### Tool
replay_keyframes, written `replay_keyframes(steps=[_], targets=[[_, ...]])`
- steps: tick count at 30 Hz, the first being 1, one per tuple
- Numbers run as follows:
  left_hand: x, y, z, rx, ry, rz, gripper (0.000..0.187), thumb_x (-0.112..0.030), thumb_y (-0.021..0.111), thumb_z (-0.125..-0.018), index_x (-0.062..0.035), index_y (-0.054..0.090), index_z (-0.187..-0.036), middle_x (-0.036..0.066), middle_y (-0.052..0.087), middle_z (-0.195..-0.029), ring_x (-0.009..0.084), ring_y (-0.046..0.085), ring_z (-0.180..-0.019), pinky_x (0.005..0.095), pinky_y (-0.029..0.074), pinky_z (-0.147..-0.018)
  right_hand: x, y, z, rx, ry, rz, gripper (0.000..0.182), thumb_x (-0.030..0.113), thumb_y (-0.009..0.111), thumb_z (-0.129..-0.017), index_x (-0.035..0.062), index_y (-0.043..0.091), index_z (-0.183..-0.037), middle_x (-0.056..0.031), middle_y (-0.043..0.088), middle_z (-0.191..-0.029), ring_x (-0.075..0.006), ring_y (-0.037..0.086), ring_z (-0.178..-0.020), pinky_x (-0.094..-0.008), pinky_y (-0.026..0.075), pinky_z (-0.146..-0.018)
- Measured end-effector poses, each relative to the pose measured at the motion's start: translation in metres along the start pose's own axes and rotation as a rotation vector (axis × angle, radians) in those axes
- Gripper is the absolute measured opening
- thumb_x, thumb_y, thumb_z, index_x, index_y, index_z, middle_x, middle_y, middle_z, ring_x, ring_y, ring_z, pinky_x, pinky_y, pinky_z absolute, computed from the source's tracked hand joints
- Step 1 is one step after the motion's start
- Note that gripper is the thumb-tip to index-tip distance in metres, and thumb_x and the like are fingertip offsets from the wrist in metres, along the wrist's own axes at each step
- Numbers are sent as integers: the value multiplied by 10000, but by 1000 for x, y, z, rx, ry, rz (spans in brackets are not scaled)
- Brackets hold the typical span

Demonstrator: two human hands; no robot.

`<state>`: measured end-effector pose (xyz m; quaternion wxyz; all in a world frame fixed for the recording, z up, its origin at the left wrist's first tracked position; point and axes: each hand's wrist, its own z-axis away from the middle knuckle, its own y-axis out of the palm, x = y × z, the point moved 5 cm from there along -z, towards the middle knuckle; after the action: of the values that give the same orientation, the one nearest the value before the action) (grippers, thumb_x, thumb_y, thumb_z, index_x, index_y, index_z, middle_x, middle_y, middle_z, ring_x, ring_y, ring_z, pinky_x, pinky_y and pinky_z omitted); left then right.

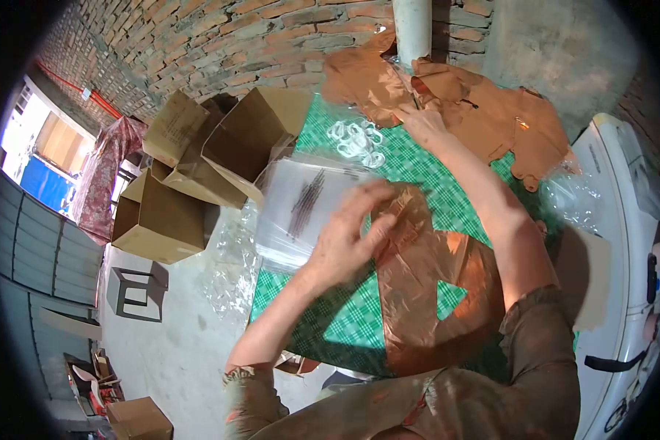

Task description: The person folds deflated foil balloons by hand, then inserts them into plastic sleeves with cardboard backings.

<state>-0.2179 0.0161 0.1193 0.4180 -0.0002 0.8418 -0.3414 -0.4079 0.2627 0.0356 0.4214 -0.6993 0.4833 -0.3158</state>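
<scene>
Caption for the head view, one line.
Left hand over a flat copper-coloured foil piece, right hand at crumpled foil, on a green patterned tabletop.

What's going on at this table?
One person is handling copper-coloured foil with both bare hands. The left hand is at the upper end of a large foil piece lying on the green table cover. The right hand reaches to the foil pile at the far side; its grip is unclear. Clear plastic sleeves and white loops lie nearby.
</scene>
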Motion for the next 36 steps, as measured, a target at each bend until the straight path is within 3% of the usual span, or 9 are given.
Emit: replay_keyframes(steps=[3, 15, 18, 21, 24, 28, 30, 31, 36], targets=[[55, -8, -36, -47, 47, -135, 399, -189, 717, -933, -68, 637, -1304, 180, 596, -1399, 374, 604, -1258, 423, 493, -1036, -23, 34, -7, -176, -70, 7, 210, 74, 555, -897, 125, 649, -1078, -90, 675, -1016, -351, 711, -844, -490, 560, -704], [183, 32, -194, -88, 225, -286, 335, -75, 693, -859, -47, 675, -1192, 147, 667, -1245, 363, 611, -1178, 443, 504, -993, -29, 23, -22, -104, 162, -100, 89, 99, 543, -919, 108, 625, -952, -108, 683, -944, -374, 682, -914, -522, 517, -764], [196, 44, -209, -71, 190, -331, 331, -102, 669, -895, -91, 689, -1225, 149, 694, -1207, 340, 653, -1132, 412, 527, -953, -29, 13, -26, -21, 233, -179, 98, 130, 533, -938, 104, 623, -968, -125, 696, -987, -396, 670, -951, -541, 497, -801], [195, 46, -217, -111, 146, -214, 243, -126, 690, -887, -73, 747, -1117, 146, 744, -1028, 334, 710, -986, 394, 554, -877, -30, 12, -31, 28, 185, -174, 132, 157, 515, -969, 98, 627, -1004, -144, 704, -1020, -403, 666, -983, -536, 502, -813], [203, 42, -222, -195, -2, -293, 183, -144, 715, -908, -59, 780, -1056, 116, 774, -890, 266, 755, -799, 356, 597, -765, -35, 12, -39, 63, 179, -310, 159, 209, 519, -991, 105, 628, -1044, -154, 707, -1036, -410, 666, -1001, -529, 511, -826], [248, 42, -232, -263, -249, -15, 183, -238, 766, -880, -94, 802, -986, 137, 754, -840, 303, 734, -739, 387, 572, -721, -28, -4, -36, -16, 182, -350, 234, 306, 594, -979, 118, 636, -1113, -151, 712, -1045, -408, 673, -1003, -516, 532, -819], [251, 42, -235, -213, -258, 40, 190, -168, 730, -937, -16, 782, -1037, 108, 768, -857, 199, 740, -717, 318, 601, -659, -31, -5, -37, -11, 84, -242, 287, 348, 641, -956, 124, 643, -1136, -152, 711, -1069, -401, 680, -1001, -510, 542, -816], [249, 41, -235, -187, -263, 68, 194, -133, 711, -966, 23, 772, -1063, 94, 776, -865, 146, 743, -705, 283, 616, -627, -38, 1, -38, -11, 130, -221, 297, 346, 660, -946, 125, 646, -1145, -153, 710, -1075, -398, 683, -998, -509, 545, -812], [235, 37, -228, -263, -363, 267, 160, -159, 766, -912, -3, 780, -946, 92, 755, -761, 155, 711, -605, 319, 561, -547, -41, 5, -45, -159, 225, -212, 232, 205, 749, -888, 53, 675, -1046, -144, 676, -964, -384, 669, -880, -453, 530, -763]])
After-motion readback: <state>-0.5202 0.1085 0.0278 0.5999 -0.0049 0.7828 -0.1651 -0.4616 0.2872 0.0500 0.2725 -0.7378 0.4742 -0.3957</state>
